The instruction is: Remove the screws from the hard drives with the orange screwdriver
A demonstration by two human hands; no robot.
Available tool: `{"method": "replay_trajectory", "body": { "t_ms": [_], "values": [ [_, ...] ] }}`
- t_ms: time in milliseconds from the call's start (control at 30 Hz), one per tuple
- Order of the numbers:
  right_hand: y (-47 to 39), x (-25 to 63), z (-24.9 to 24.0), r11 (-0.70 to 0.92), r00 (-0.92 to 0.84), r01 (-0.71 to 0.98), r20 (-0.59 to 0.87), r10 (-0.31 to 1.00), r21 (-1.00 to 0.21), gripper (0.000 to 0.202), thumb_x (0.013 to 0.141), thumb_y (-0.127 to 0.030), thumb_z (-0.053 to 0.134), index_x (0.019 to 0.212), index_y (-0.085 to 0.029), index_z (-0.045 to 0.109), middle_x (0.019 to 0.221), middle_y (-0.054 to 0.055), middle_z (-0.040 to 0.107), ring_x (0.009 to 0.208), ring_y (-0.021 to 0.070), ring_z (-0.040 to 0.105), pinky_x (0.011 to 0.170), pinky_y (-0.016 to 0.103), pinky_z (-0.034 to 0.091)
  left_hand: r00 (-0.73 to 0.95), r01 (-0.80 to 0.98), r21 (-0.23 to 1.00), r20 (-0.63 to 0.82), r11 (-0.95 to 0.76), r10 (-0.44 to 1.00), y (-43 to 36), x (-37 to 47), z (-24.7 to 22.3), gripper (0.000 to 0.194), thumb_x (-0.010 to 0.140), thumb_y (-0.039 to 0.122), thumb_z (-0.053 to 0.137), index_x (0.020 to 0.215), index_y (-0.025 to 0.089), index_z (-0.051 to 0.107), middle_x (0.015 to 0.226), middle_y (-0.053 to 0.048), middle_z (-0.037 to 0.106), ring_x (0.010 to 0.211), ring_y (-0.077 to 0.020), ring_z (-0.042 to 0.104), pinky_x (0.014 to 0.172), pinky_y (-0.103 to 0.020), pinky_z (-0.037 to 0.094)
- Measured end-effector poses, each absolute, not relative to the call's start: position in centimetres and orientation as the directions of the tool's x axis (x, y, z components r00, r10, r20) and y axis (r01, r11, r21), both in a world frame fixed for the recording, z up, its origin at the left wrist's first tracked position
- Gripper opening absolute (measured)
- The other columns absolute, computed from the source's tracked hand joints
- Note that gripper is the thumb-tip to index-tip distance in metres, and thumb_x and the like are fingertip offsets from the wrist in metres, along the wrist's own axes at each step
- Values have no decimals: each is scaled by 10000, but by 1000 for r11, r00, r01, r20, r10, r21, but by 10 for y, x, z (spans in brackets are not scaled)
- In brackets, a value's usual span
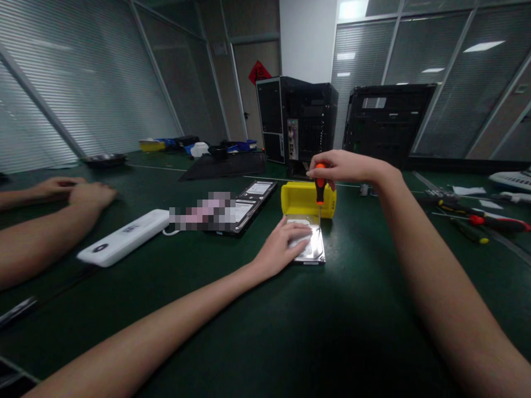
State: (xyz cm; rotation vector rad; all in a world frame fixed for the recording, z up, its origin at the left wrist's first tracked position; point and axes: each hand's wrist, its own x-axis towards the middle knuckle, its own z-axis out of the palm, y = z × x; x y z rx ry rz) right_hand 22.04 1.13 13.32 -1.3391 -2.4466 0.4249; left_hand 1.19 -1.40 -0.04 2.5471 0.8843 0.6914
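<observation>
A silver hard drive [314, 251] lies flat on the green table in front of me. My left hand [282, 246] rests on its top face with the fingers stretched out over it. From above, my right hand [327, 167] grips the orange and black handle of a screwdriver [319, 190]. The screwdriver stands nearly upright, its shaft reaching down to the right side of the drive; whether a screw sits under the tip I cannot make out. Directly behind the drive is a yellow box [298, 198], partly covered by the screwdriver.
More hard drives [258, 189] and a white power strip [128, 235] lie to the left. Another person's hands [89, 193] rest at the far left. A black computer case [298, 121] and a dark panel [385, 121] stand behind. Pliers and other tools [489, 221] lie at the right.
</observation>
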Motion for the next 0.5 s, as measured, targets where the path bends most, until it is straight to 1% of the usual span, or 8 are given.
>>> {"method": "replay_trajectory", "body": {
  "t_ms": [100,167,333,433,500],
  "values": [
    [10,218,133,540,-520,745,165,838,-392,238,839,-337,472,947,-142,557,848,65,632,638,114,596,573,224,446,684,463,481,339,-744,646,-13,12,-2,288,873,276,458,1124,228,589,1170,-20,601,1138,-214,495,1088,-532,107],
    [9,217,132,541,-523,748,160,837,-384,254,840,-360,468,920,-142,571,822,64,633,618,111,590,553,224,439,683,459,477,350,-749,641,-12,11,-4,286,873,281,461,1122,230,592,1172,-19,598,1137,-207,495,1093,-517,113],
    [9,216,133,512,-502,788,124,856,-342,355,834,-454,451,777,-135,596,731,64,631,519,94,541,507,235,420,680,463,455,369,-761,634,-11,9,-8,285,879,295,457,1122,237,594,1173,-22,591,1139,-195,491,1102,-491,110],
    [11,217,132,485,-475,814,115,873,-320,407,816,-513,452,757,-138,598,707,66,628,478,94,514,470,244,404,686,460,450,368,-766,628,-12,9,-7,286,880,288,459,1129,233,588,1175,-22,588,1138,-188,490,1101,-486,118],
    [13,217,131,456,-450,823,100,887,-338,459,809,-563,428,758,-137,593,691,72,622,470,99,507,454,247,395,688,458,445,371,-769,624,-12,9,-7,287,879,292,463,1132,231,586,1174,-23,587,1139,-184,489,1102,-478,125]
  ]
}}
